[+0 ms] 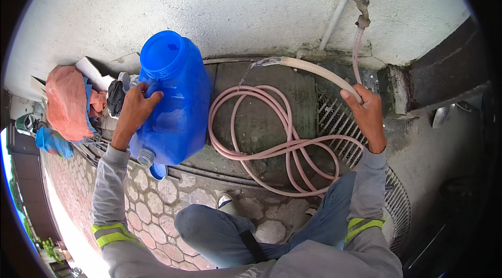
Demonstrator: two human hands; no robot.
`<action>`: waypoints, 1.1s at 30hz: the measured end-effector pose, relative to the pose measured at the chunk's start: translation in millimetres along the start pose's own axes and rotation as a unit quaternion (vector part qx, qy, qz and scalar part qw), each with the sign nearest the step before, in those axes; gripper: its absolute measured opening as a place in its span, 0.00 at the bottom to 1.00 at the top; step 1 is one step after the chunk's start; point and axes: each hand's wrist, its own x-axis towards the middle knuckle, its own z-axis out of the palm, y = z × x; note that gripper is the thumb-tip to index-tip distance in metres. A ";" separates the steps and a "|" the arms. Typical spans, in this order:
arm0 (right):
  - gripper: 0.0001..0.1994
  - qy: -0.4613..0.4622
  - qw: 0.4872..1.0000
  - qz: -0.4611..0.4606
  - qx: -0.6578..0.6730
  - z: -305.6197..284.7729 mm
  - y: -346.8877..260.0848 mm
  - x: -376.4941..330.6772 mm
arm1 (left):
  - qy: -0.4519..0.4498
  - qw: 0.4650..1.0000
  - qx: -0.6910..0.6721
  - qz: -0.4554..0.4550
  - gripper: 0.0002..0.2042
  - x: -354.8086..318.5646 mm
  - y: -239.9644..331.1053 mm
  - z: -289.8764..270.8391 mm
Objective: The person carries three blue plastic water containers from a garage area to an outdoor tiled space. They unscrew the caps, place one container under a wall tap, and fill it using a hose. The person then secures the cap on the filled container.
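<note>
My left hand (137, 110) is closed round the handle of a big blue plastic jug (184, 116). The jug's wide round mouth (162, 53) is uncovered and points toward the wall. A capped grey spout (146, 157) sticks out at its near end, and beside it lies a blue lid (158, 172). In my right hand (367, 113) is a pale pink hose (320, 72), gripped a short way back from its end. Clear water (267, 62) runs from that end and falls between the jug and the hose, outside the jug's mouth. I cannot tell whether the jug is tilted.
Loops of the hose (289, 147) lie on the dark slab before me. A wall tap (362, 6) feeds the hose. Metal drain grating (342, 121) is at the right. Orange sacking (65, 103) and bags are piled on the left. Hexagonal paving (157, 210) runs along the near side.
</note>
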 end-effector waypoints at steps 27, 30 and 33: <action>0.25 0.066 0.991 -0.074 -0.096 -41.3 -64.9 -11.3 | -0.409 0.880 -0.165 0.173 0.16 106.1 227.1 87.6; 0.24 0.054 0.992 -0.082 -0.081 -42.5 -47.8 -13.3 | -0.321 0.925 -0.039 0.199 0.17 105.5 216.2 64.7; 0.21 0.028 0.992 -0.073 -0.095 -31.2 -36.6 -20.1 | -0.251 0.932 0.149 0.213 0.17 101.1 203.0 32.7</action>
